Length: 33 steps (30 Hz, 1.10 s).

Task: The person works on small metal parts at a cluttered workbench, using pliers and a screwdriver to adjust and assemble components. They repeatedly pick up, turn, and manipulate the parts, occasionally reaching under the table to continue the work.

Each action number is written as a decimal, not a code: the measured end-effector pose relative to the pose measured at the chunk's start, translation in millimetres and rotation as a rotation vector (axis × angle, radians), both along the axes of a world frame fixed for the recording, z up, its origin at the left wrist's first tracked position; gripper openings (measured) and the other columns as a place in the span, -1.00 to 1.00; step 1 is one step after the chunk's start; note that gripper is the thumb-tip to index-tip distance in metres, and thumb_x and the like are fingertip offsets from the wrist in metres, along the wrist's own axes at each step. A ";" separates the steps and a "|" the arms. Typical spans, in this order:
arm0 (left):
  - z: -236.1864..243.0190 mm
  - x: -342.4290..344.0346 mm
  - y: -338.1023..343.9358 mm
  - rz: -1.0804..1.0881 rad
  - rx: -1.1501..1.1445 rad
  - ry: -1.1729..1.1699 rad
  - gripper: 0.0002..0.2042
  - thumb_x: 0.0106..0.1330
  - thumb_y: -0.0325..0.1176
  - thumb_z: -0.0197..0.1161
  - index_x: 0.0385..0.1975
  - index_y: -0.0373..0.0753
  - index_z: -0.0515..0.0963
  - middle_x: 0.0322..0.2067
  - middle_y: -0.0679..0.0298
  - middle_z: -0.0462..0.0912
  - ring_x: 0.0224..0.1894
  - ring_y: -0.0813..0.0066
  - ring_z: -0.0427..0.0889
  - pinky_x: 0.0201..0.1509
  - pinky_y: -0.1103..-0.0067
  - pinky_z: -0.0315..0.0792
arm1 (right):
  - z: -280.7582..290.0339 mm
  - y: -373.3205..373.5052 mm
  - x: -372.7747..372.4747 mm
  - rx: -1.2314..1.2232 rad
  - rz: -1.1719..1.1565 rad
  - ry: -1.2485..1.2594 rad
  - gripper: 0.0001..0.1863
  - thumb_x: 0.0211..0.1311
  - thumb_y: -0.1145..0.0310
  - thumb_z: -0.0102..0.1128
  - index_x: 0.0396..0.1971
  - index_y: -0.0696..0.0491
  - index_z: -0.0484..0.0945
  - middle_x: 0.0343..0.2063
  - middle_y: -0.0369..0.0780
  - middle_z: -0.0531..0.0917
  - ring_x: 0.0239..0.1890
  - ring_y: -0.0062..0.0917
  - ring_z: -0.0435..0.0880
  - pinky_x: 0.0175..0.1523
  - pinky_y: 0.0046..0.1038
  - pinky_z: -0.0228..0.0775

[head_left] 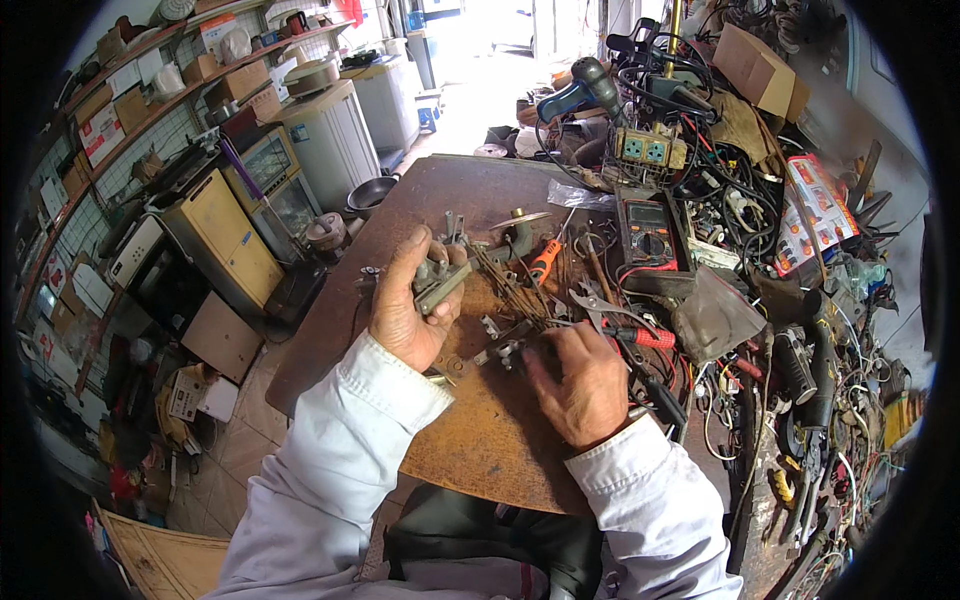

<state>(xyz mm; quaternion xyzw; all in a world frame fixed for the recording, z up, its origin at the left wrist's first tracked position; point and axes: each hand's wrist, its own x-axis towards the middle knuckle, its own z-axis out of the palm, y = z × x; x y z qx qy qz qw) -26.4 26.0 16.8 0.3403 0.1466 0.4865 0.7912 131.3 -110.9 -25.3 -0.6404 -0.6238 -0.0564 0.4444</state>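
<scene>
My left hand [405, 310] is raised over the wooden tabletop [450, 455], its fingers closed around a grey metal part [440, 287] with a block-like edge. My right hand [580, 385] is low over the table, palm down, with its thumb beside a cluster of small metal pieces [507, 352]. Its fingertips are blurred and partly hidden, so any grip there cannot be made out. Thin brown rods [512, 287] lie in a bundle between the hands. Just beyond my right hand are pliers [610, 305] and a red-handled tool [640, 336].
An orange screwdriver [545, 262] and a multimeter [648, 232] in a tray lie at the far right of the table. A socket box [645, 148], a heat gun-like tool [583, 90] and tangled cables crowd the right side. Shelves and cabinets [222, 235] line the left.
</scene>
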 end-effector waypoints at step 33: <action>-1.8 1.0 4.7 -0.050 0.084 -0.164 -0.90 0.27 -0.39 0.29 -0.45 -0.20 0.54 -0.29 0.16 0.70 -0.58 0.58 0.50 -0.57 0.63 0.39 | 55.2 87.8 52.4 -0.406 -0.012 -0.262 -0.73 0.26 0.27 0.11 -0.18 0.10 0.65 -0.35 0.07 0.68 -0.21 0.00 0.67 -0.07 -0.05 0.49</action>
